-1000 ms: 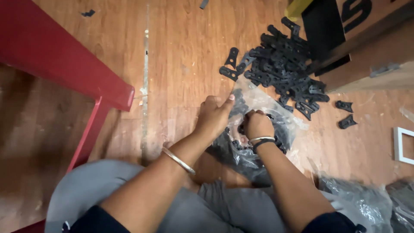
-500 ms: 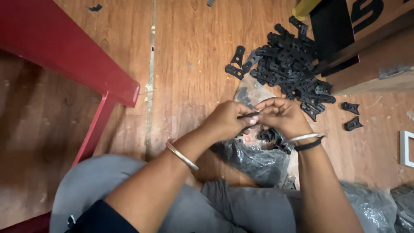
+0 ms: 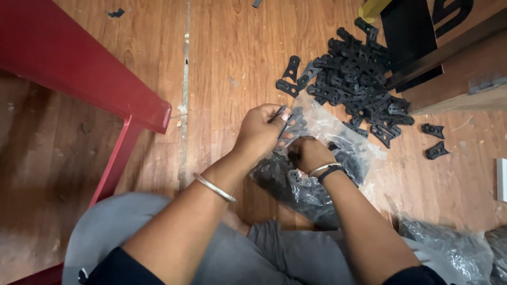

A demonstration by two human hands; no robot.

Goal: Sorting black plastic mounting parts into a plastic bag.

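Pinching your left hand point(image 3: 260, 129) on the crinkly clear plastic bag point(image 3: 317, 174) rim, your right hand point(image 3: 309, 154) inside among flat black brackets, grip unclear, bag on wooden floor point(image 3: 232, 58), loose bracket pile point(image 3: 359, 74) beyond, red table leg point(image 3: 113, 163) left

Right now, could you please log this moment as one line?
left hand: holds clear bag open | right hand: inside bag | black parts pile: floor beyond | red table: left

Both arms reached forward and down. The left hand point(image 3: 260, 131) was curled, with its fingers pinched together. The right hand point(image 3: 308, 154) was bent in a loose fist just beside it.
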